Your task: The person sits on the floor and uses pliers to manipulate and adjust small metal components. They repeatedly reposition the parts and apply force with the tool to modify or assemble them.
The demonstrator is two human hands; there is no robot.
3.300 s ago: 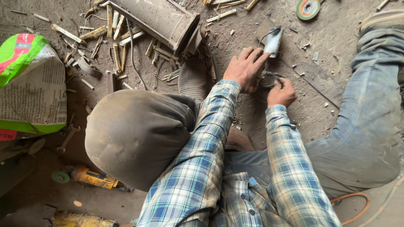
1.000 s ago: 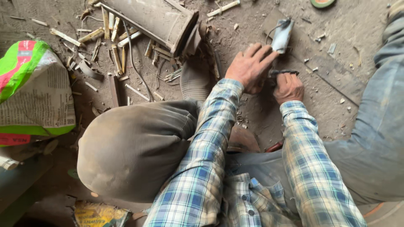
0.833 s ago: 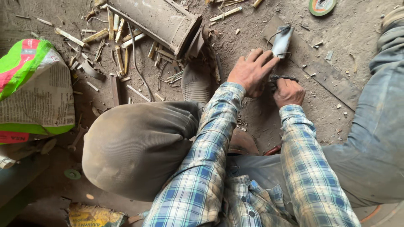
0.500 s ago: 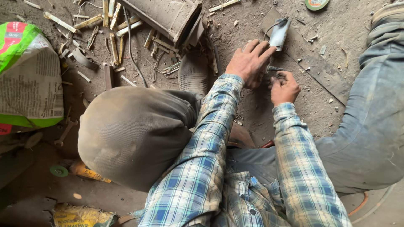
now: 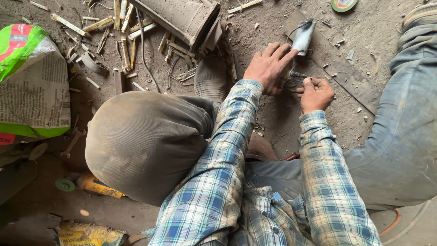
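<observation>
Head view looks down on dusty ground. The thing between the hands is small and mostly hidden: only thin dark wires [image 5: 298, 75] show, so its shape is hard to tell. They lie on the ground, just below a grey metal piece [image 5: 303, 37]. The left hand [image 5: 269, 68] rests flat over them with fingers spread, palm down, gripping nothing that I can see. The right hand [image 5: 315, 93] is closed, thumb and fingers pinching the wire ends. A bent knee [image 5: 145, 141] covers much of the floor. A printed sack [image 5: 29, 86] stands at the left, cut by the edge; its contents do not show. A metal tube [image 5: 180, 16] lies above, among wood scraps [image 5: 125, 48].
</observation>
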